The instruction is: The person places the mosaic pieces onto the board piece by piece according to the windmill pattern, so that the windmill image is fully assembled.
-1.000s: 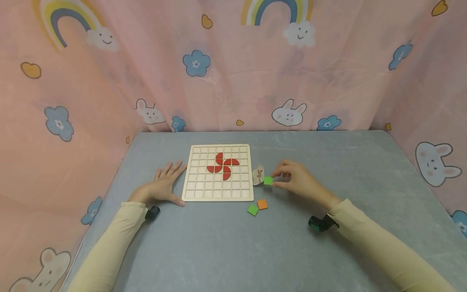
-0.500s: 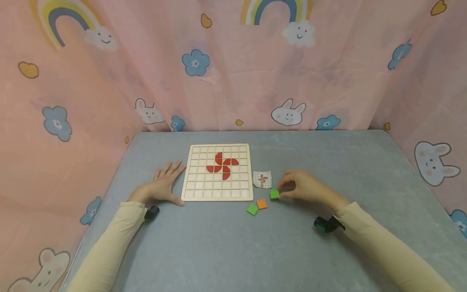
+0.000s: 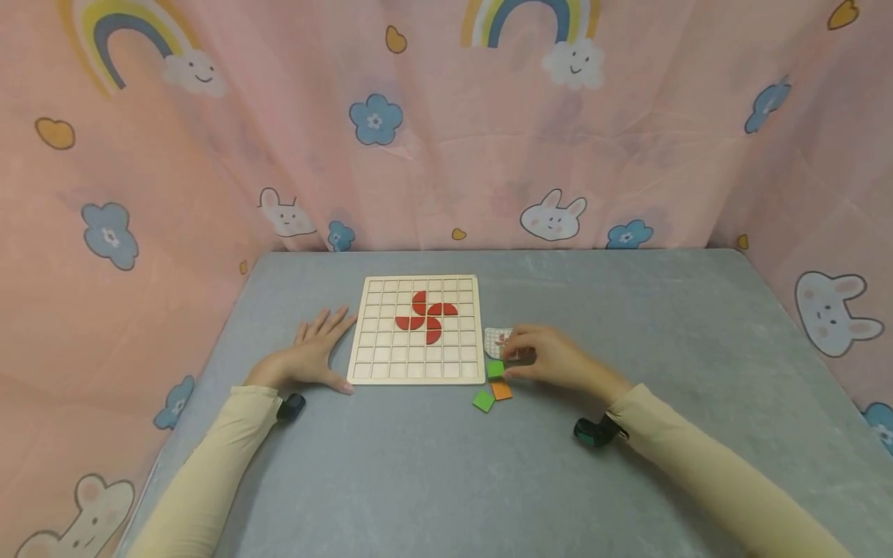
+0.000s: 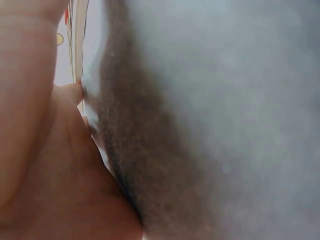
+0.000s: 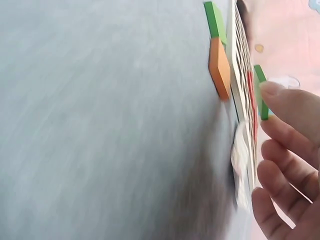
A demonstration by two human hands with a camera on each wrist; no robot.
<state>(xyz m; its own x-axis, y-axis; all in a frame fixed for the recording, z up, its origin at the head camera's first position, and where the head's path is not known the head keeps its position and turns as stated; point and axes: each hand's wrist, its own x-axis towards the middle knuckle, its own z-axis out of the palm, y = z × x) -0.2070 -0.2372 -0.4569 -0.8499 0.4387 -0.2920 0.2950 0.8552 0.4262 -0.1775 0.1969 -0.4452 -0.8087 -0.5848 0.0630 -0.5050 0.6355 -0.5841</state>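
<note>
My right hand [image 3: 551,358] pinches a green square tile [image 3: 495,369] between thumb and fingertips, just off the right edge of the wooden grid board [image 3: 377,353]. In the right wrist view this tile [image 5: 261,92] is raised above the table. My left hand [image 3: 312,353] lies on the table with fingers spread, its fingertips and thumb at the board's left edge. Red quarter-round pieces [image 3: 433,332] form a pinwheel in the middle of the board. Below the held tile lie an orange square tile [image 3: 502,390] and another green square tile [image 3: 484,401].
A small paper card [image 3: 495,341] printted with a grid and pinwheel lies right of the board, partly covered by my right hand. The grey table [image 3: 418,480] ends at the back against a pink patterned curtain [image 3: 446,170].
The right hand first drew back toward me with the green tile, uncovering the card, then moved left toward the board. The card came to lie flatter. The left hand has stayed put.
</note>
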